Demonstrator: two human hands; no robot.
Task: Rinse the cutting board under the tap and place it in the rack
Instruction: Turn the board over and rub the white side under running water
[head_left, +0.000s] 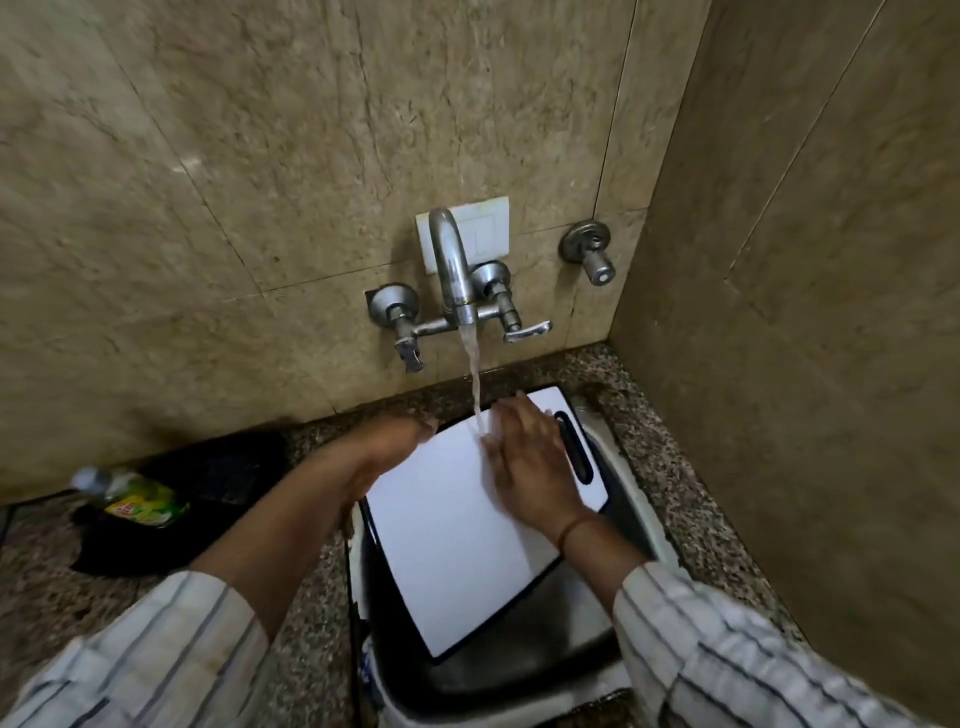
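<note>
A white cutting board (447, 530) with a dark rim and a slotted handle at its far right end lies tilted over the steel sink (524, 670). My left hand (387, 449) grips the board's left edge, fingers hidden under it. My right hand (527, 457) lies flat on the board's upper surface with fingers spread, just under the stream. Water runs from the wall tap (451, 265) onto the board near my right fingertips. No rack is in view.
A green dish-soap bottle (132, 499) lies on a dark cloth (208, 483) on the speckled granite counter (306, 670) at left. Tap levers (525, 332) and a separate wall valve (589, 252) stick out from the tiled wall. A side wall closes in the right.
</note>
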